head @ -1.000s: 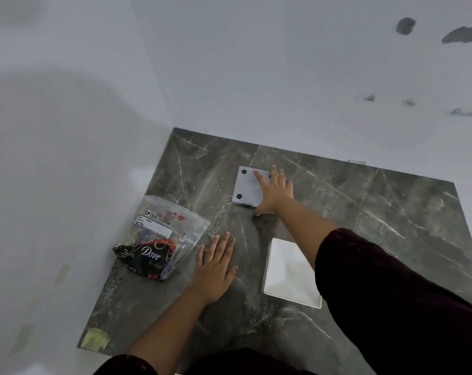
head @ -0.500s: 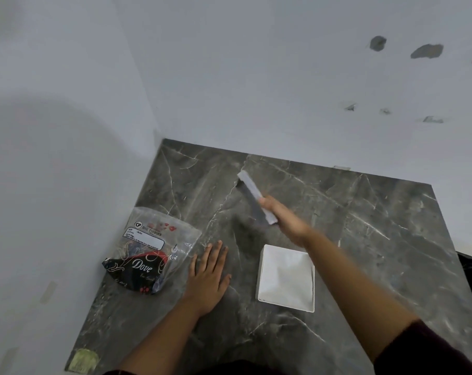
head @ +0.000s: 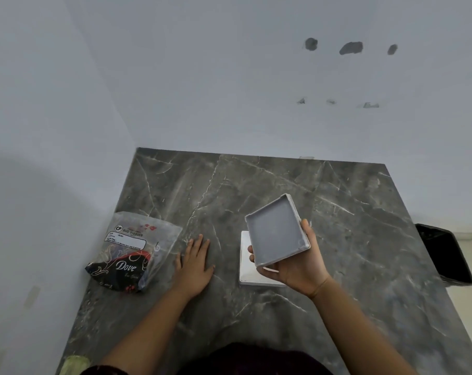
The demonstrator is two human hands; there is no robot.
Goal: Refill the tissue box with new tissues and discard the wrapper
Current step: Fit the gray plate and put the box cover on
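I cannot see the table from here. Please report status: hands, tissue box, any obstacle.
Right hand holds grey box base above white box part. Left hand flat on table. Tissue pack untouched. No obstacle.

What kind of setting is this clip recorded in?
Probably a plain home room, though it is hard to tell which: a dark marble-look tabletop pushed into a corner of bare white walls with patched holes, and a black bin on the floor beside it.

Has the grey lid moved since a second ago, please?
Yes: the right hand lifted the grey lid off the table's far side, bringing it nearer, above the white box.
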